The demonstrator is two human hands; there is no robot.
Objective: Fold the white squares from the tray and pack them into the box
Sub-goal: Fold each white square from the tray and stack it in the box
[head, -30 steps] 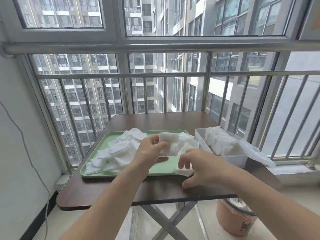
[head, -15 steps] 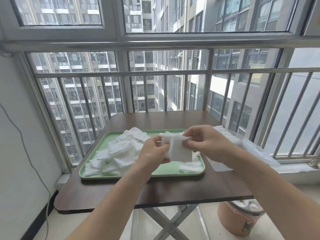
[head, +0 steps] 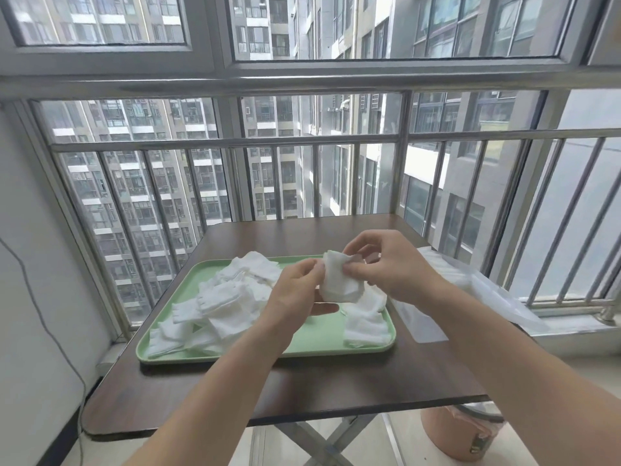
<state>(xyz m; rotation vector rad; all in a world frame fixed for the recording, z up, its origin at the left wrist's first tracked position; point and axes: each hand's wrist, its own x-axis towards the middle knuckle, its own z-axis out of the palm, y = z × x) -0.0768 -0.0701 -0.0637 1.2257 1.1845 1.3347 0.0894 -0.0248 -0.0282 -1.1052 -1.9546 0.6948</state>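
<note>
Left of the grip, a heap of loose white fabric squares (head: 221,304) lies on the pale green plastic tray (head: 312,336). The left hand (head: 295,297) pinches the left edge of one soft white square (head: 339,284), which is held above the tray. The right hand (head: 386,267) pinches its top right edge. Right of the grip, partly behind the right forearm, stands the clear plastic box (head: 425,319).

Looks out through a metal-barred window (head: 302,139) across the upper half onto tall apartment blocks (head: 141,203). Finds a dark brown table (head: 336,381) at lower centre on crossed grey legs (head: 322,445). Notes a pinkish bucket (head: 450,435) at lower right and a thin grey cable (head: 43,318) down the white wall (head: 27,364) at left.
</note>
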